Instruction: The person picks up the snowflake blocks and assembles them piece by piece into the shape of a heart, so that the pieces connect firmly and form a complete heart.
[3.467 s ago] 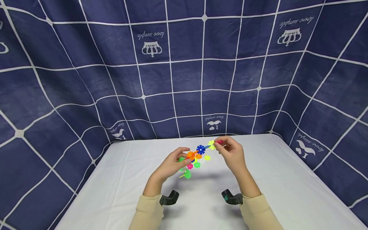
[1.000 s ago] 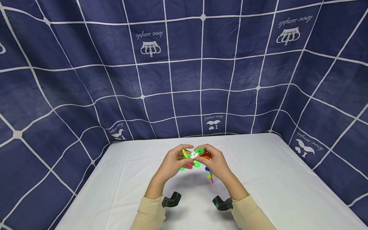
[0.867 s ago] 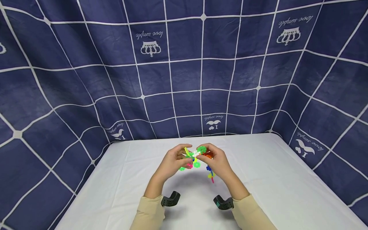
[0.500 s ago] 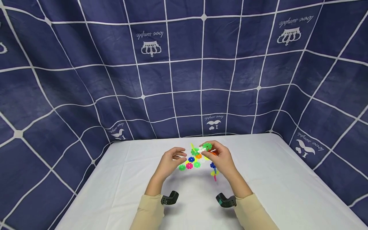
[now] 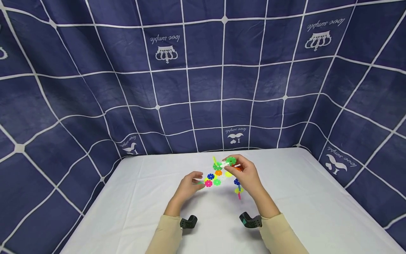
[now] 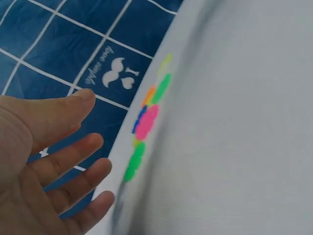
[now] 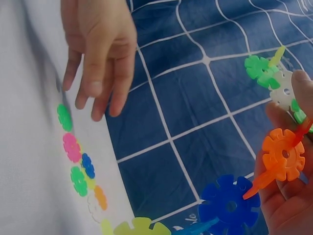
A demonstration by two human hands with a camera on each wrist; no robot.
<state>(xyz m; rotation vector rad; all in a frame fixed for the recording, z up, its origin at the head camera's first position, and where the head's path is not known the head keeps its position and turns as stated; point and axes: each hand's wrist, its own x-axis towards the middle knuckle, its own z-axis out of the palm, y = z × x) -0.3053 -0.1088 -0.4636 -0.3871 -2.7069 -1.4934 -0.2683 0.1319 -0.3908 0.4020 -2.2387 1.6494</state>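
My right hand pinches a chain of notched plastic snowflake discs, raised over the table. From its grip, a white disc, a green disc and an upright yellow disc reach left. On its other side the chain hangs through an orange disc, a blue disc and yellow to a pink end piece. My left hand holds nothing, its fingers loosely spread in the left wrist view. It hovers just over a loose green disc, partly hidden in the head view.
Several loose discs lie between the hands on the white tablecloth, among them pink, blue, green and orange. Behind the table hangs a dark blue curtain with white lines.
A green and yellow piece, on the table earlier, is now part of the chain. My left hand has left the chain and lowered toward the loose discs. My right hand carried the chain slightly right.
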